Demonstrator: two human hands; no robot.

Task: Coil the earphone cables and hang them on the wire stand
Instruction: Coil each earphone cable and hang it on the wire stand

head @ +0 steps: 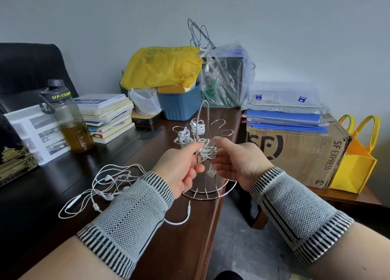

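1. Between my 2 hands, just in front of the silver wire stand (207, 187), sits a coiled bundle of white earphone cable (207, 151), with 1 earbud dangling below it.
2. My left hand (181, 170) pinches the left side of that bundle with thumb and forefinger, the other fingers curled under.
3. My right hand (236, 163) grasps the bundle's right side, fingertips curled round the top of the coil.
4. I cannot tell whether the bundle already rests on one of the stand's hooks or only hangs in my fingers.
5. On the stand, just beyond my hands, 3 more coiled white earphone bundles (191, 132) hang from the left and middle hooks; the right hooks show bare wire.
6. The stand's round base sits at the right edge of the dark brown wooden desk (173, 248).
7. Left of the stand, near my left wrist, a loose tangle of white earphones (101, 189) lies spread on the desk, its plug end trailing toward the near side of the base.
8. Far left on the desk stand a dark plastic water bottle (67, 119) holding amber liquid and a stack of books (109, 115).
9. At the far right sits a brown cardboard box (295, 151) topped with blue folders.
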